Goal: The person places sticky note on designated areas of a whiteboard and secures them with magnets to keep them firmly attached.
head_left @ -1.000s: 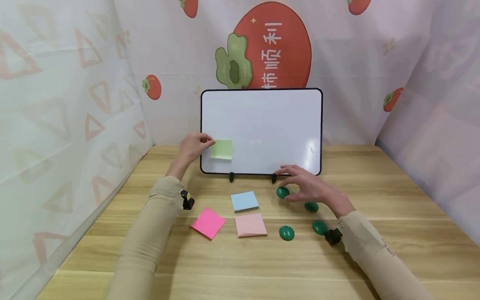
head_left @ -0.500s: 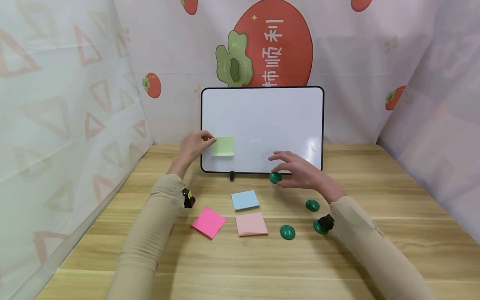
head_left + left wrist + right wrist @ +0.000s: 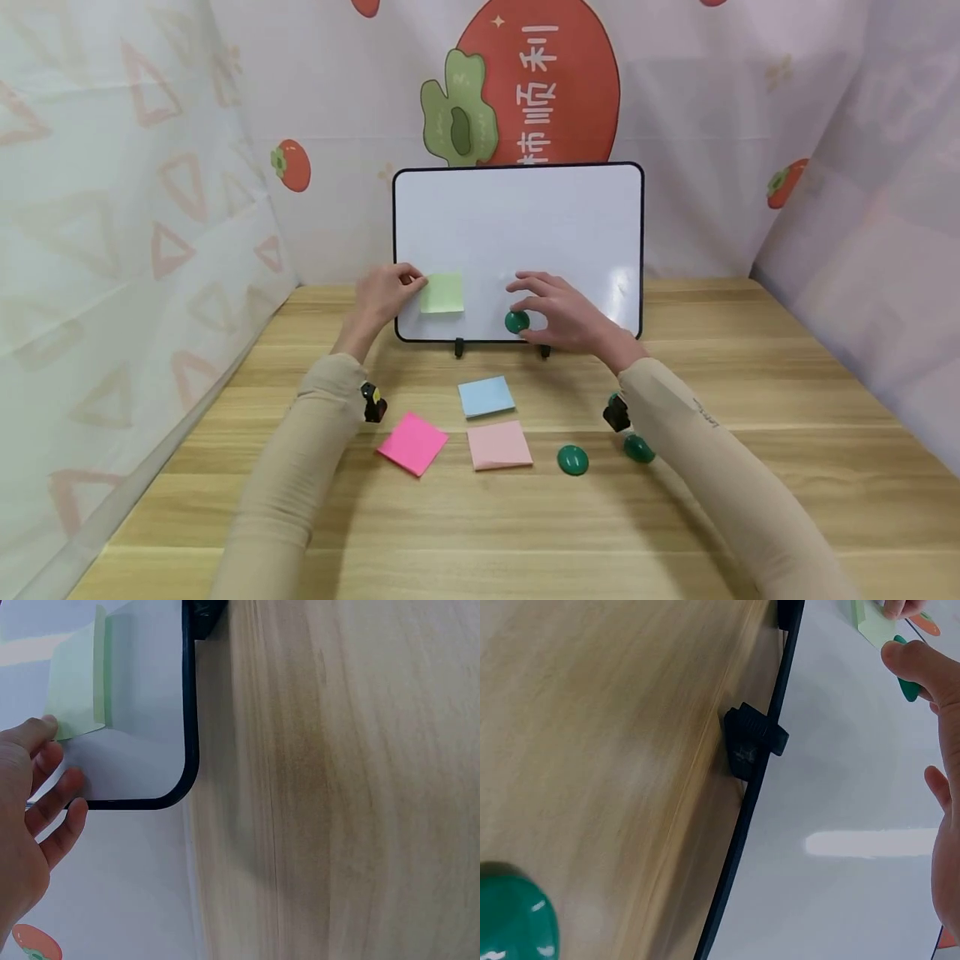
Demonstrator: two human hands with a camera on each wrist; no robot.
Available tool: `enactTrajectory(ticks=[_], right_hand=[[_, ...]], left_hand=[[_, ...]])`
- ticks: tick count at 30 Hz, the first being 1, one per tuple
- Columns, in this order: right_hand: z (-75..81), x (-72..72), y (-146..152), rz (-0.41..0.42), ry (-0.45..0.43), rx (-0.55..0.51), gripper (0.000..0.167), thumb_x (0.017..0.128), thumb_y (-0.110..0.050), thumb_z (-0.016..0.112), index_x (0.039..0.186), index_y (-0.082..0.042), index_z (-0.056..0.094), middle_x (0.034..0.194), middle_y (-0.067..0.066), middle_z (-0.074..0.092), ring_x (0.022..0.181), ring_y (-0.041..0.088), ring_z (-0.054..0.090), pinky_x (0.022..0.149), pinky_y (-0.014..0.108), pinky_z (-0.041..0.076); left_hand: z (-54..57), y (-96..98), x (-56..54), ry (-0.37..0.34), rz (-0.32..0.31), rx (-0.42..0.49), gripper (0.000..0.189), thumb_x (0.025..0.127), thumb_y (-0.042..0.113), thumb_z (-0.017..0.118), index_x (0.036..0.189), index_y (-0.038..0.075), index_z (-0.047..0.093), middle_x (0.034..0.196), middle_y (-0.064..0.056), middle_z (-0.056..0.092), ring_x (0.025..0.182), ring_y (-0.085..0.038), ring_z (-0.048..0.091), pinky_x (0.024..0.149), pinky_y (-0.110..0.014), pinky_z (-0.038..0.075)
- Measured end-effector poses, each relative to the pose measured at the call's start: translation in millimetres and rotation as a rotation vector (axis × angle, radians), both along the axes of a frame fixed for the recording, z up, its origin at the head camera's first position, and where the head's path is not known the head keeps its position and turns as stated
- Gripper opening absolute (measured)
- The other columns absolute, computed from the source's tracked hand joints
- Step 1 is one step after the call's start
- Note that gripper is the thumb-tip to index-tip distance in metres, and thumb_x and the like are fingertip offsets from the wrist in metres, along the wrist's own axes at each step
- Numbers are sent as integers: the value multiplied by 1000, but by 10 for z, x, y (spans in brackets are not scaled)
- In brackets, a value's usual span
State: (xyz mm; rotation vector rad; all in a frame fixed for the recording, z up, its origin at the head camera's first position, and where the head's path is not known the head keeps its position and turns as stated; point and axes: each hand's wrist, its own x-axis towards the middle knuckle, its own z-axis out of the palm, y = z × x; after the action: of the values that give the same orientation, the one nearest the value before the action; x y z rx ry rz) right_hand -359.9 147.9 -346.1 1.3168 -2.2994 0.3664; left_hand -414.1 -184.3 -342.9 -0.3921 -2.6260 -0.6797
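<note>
At the lower left of the whiteboard (image 3: pixel 525 233), my left hand (image 3: pixel 384 296) pinches the left edge of a pale green sticky note (image 3: pixel 444 294) held against the board. In the left wrist view, thumb and forefinger meet at the corner of the note (image 3: pixel 75 682), whose bottom edge curls off the surface. My right hand (image 3: pixel 566 315) pinches a round green magnet (image 3: pixel 516 322) between thumb and finger, in front of the board and right of the note. The right wrist view shows that magnet (image 3: pixel 907 675) edge-on under the thumb.
On the wooden table lie a blue sticky pad (image 3: pixel 486 397), a light pink pad (image 3: pixel 499 446) and a bright pink pad (image 3: pixel 412 444). Green magnets (image 3: pixel 573 460) sit to their right, partly under my right forearm. Black clip feet (image 3: pixel 459 347) hold up the board.
My right hand has lifted the green magnet off the table and carried it up and left to the board, toward the note. The left hand stays at the note.
</note>
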Motion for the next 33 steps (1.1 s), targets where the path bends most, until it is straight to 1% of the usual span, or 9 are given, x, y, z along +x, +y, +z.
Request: enactTrajectory(ticks=[3, 6, 11, 16, 22, 27, 33], right_hand=[[10, -48, -84, 0, 2, 12, 34, 78, -21, 85, 108, -8, 74, 136, 11, 57, 140, 32, 40, 112, 52, 35], [14, -90, -151, 16, 30, 26, 35, 77, -21, 85, 107, -7, 74, 134, 11, 59, 138, 33, 42, 110, 52, 37], [42, -173, -242, 17, 87, 49, 33, 78, -21, 85, 106, -8, 73, 132, 11, 60, 136, 33, 46, 108, 52, 39], [87, -261, -342, 10, 118, 55, 33, 79, -23, 84, 107, -8, 73, 132, 12, 60, 135, 32, 47, 107, 51, 40], [122, -326, -455, -29, 121, 49, 35, 78, -23, 85, 107, -7, 73, 132, 11, 60, 138, 32, 43, 110, 50, 38], [108, -376, -534, -49, 128, 56, 37, 79, -24, 85, 110, -7, 73, 134, 11, 59, 141, 31, 40, 112, 48, 36], [95, -444, -693, -73, 131, 49, 38, 80, -26, 84, 112, -7, 72, 136, 9, 58, 142, 30, 39, 114, 47, 35]], left_hand=[[-42, 15, 0, 1, 5, 9, 26, 96, 32, 64, 101, 10, 75, 89, -9, 71, 78, -23, 62, 67, -31, 43], [-68, 35, -2, 11, 5, 13, 25, 96, 32, 64, 100, 10, 75, 87, -9, 71, 77, -23, 62, 67, -31, 43], [-66, 74, -16, 29, -3, 15, 24, 95, 31, 65, 99, 10, 75, 86, -9, 71, 76, -23, 63, 68, -33, 44], [-71, 72, -42, 26, 17, 15, 23, 95, 31, 66, 98, 10, 75, 87, -8, 72, 77, -23, 63, 68, -33, 45], [-71, 60, -41, 43, 20, 14, 23, 94, 30, 66, 96, 9, 75, 88, -9, 73, 78, -23, 64, 68, -33, 45], [-68, 48, -38, 37, 21, 26, 22, 94, 30, 67, 95, 9, 75, 88, -9, 73, 77, -23, 64, 68, -33, 45], [-72, 3, -53, 51, 35, 26, 23, 94, 31, 66, 95, 10, 75, 88, -8, 73, 78, -23, 65, 67, -32, 45]])
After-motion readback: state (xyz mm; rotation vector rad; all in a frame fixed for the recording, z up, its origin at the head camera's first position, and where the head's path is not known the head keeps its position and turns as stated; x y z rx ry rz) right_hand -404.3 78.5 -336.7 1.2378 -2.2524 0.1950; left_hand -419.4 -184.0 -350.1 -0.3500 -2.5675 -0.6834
